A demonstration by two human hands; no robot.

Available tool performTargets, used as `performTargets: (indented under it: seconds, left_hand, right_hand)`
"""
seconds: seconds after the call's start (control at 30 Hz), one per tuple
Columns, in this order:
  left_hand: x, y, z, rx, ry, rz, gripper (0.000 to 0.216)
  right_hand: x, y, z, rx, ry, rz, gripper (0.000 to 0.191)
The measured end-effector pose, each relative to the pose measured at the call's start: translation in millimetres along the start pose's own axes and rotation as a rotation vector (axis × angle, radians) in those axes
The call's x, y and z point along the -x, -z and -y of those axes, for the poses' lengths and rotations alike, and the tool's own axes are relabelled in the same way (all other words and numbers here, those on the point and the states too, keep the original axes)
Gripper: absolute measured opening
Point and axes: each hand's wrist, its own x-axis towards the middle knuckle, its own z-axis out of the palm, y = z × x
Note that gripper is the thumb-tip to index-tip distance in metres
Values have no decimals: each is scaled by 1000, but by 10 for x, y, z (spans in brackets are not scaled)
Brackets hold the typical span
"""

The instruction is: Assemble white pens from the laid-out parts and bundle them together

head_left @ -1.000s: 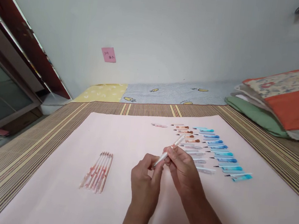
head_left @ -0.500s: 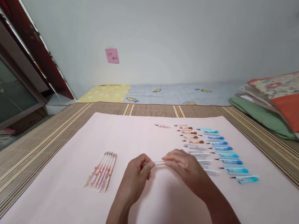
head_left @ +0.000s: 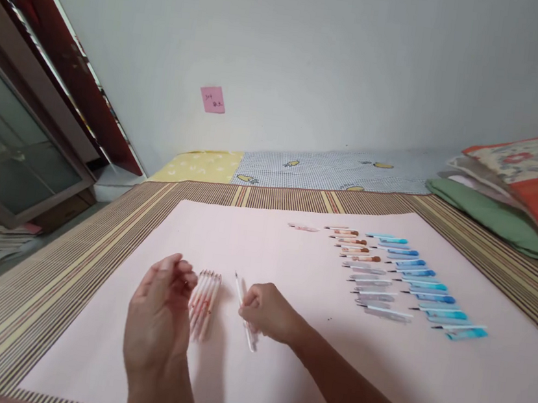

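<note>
Between the thumb and fingers of my right hand (head_left: 268, 312) is a slim white pen (head_left: 249, 338), its dark tip pointing away from me. Something pale lies along the pen's lower end, partly hidden by the hand. My left hand (head_left: 162, 312) is raised with loosely curled fingers, and nothing shows in it. Just right of the left hand, a row of white pens with red patterns (head_left: 207, 298) lies side by side, tips pointing away; the left fingers cover part of its edge.
Blue pens and caps (head_left: 443, 300), grey ones (head_left: 375, 296) and brown ones (head_left: 355, 241) lie in columns at the right. A pale pink piece (head_left: 302, 227) lies at the back. Pink paper (head_left: 99, 344) covers the striped mat (head_left: 150, 213). Folded cloths (head_left: 497, 216) are at far right.
My hands have come apart and moved left. The pen both fingers were on is now in my right hand alone, turned tip-away beside the row. The view has shifted slightly left.
</note>
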Motion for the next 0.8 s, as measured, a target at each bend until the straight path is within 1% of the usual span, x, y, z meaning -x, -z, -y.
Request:
performTargets:
  seconds: [0.07,0.17,0.23,0.3,0.4,0.53,0.6,0.7,0.8]
  left_hand:
    - [-57,81,-101,157,41,-72,13]
    - [-109,129,-144,268,111,-164,7]
    - [-120,118,-133,306,168,-185,4]
    - [-119,99,-118,325,216,-175,4]
    - [-108,83,-107,339,241,-151,5]
    - [-97,86,-100,356,262,-147,6]
    - [-98,91,-95,357,274,-139,6]
    - [-107,102,-83,358,279,-131,6]
    - [-114,108,-64,360,281,-119,7]
  right_hand:
    - [-132,-142,33,-32,-62,-6,12]
    - [-228,-322,98,-42,-88,-31,32]
    - [-241,-414,126,-34,-83,-37,43]
    - [-241,-479,131,2,-64,-41,46]
    - [-262,-522,119,101,-29,-72,42]
    - [-346,-493,158,247,-26,-123,17]
    - [-377,-463,205,309,-22,-129,11]
    - [-366,-419,262,387,-6,-143,6]
    - [-315,-393,281,455,19,-154,9]
